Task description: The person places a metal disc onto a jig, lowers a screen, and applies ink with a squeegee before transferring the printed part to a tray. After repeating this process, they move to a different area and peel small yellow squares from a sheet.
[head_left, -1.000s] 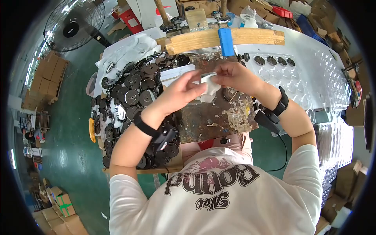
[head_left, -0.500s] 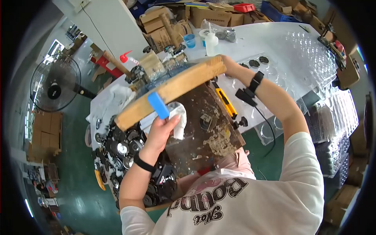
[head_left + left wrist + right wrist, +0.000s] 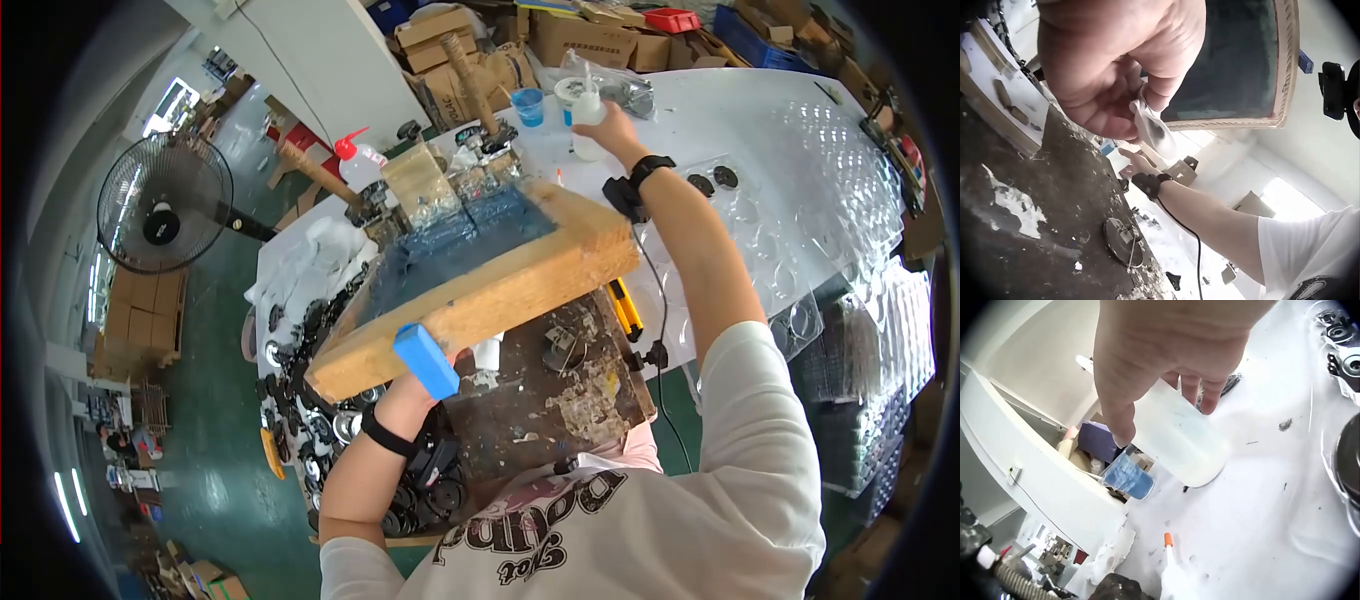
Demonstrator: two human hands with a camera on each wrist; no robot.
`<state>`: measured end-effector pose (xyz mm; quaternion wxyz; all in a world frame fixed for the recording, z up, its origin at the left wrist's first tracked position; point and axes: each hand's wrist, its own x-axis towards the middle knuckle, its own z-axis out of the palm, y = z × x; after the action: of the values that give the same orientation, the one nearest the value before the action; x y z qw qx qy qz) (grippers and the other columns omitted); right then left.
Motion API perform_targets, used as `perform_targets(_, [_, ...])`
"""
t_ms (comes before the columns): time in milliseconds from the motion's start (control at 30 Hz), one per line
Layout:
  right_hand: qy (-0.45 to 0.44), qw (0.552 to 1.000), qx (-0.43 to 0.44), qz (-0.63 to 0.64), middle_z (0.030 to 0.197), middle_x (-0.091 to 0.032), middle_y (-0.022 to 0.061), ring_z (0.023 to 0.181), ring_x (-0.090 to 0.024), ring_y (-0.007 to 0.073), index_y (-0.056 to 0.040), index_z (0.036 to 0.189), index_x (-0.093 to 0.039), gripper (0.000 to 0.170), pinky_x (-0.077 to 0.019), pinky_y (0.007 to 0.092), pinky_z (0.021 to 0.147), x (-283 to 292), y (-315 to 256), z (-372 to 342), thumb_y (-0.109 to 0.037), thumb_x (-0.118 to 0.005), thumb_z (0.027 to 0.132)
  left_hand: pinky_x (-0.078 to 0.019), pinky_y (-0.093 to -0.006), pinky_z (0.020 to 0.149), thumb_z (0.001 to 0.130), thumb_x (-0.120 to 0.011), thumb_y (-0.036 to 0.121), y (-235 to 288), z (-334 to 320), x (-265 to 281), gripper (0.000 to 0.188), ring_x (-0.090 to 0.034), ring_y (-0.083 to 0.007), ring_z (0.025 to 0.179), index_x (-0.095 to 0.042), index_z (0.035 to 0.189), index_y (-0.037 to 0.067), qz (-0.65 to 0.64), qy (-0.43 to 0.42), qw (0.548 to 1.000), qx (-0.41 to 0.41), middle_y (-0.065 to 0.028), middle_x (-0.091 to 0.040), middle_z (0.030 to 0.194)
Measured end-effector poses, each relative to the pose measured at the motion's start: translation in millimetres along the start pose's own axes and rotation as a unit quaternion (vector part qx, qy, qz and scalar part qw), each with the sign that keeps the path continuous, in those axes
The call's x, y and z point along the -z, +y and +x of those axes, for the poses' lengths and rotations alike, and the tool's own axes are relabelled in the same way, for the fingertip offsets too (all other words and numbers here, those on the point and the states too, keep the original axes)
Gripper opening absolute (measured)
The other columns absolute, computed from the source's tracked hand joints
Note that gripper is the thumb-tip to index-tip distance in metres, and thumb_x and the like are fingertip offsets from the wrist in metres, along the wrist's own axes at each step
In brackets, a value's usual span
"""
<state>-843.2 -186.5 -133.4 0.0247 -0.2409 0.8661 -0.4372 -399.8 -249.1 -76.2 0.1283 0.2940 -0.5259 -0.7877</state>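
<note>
In the right wrist view my right hand (image 3: 1172, 350) grips a translucent white squeeze bottle (image 3: 1179, 440), its fingers and thumb round the upper body. The bottle leans, its base close over the white tabletop. My left hand (image 3: 1122, 62) pinches a crumpled white cloth (image 3: 1159, 137) with a dark smudge on it. In the head view a raised wooden frame (image 3: 500, 305) with blue mesh and a blue block (image 3: 427, 362) on its near side hides most of that hand. Below lies a stained board (image 3: 500, 430) bearing a round fixture (image 3: 565, 350).
Black discs (image 3: 400, 515) lie heaped left of the board. A yellow cutter (image 3: 626, 308) lies at its right edge. Behind stand a blue cup (image 3: 527, 107) and a red-tipped bottle (image 3: 358, 162). Clear trays (image 3: 750, 250) spread to the right; a fan (image 3: 165, 205) stands left.
Both hands were at the cloth; my right hand then reached the frame's right end and now holds the bottle. My left hand kept the cloth. The frame's mesh shows more, as the view shifted.
</note>
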Motion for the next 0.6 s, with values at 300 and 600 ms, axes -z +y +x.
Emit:
perform_targets(300, [-0.153,0.973,0.081,0.153,0.108,-0.058,0.0082,0.099,-0.055,0.0163,0.001,0.121,-0.046,0.067,-0.0418,0.0295,0.089,116,-36,-104,-0.027,-0.076,0.068,-0.0489,-0.0257,0.072,0.089,-0.056,0.018,12,5,-42,0.028,-0.058,-0.0095,0.089,-0.052,0.115,0.008,0.047,-0.091,0.995,-0.007,-0.0011,-0.06,0.102])
perform_targets(600, [-0.398,0.899,0.116,0.143,0.11,-0.057,0.0074,0.102,-0.053,0.0151,0.0,0.123,-0.045,0.08,-0.0398,0.028,0.092,203,-64,-235,-0.023,-0.084,0.057,-0.0486,-0.0237,0.07,0.091,-0.052,0.027,6,21,-75,0.024,-0.058,-0.0071,0.084,-0.055,0.111,0.013,0.014,-0.163,0.986,0.022,0.0018,-0.06,0.098])
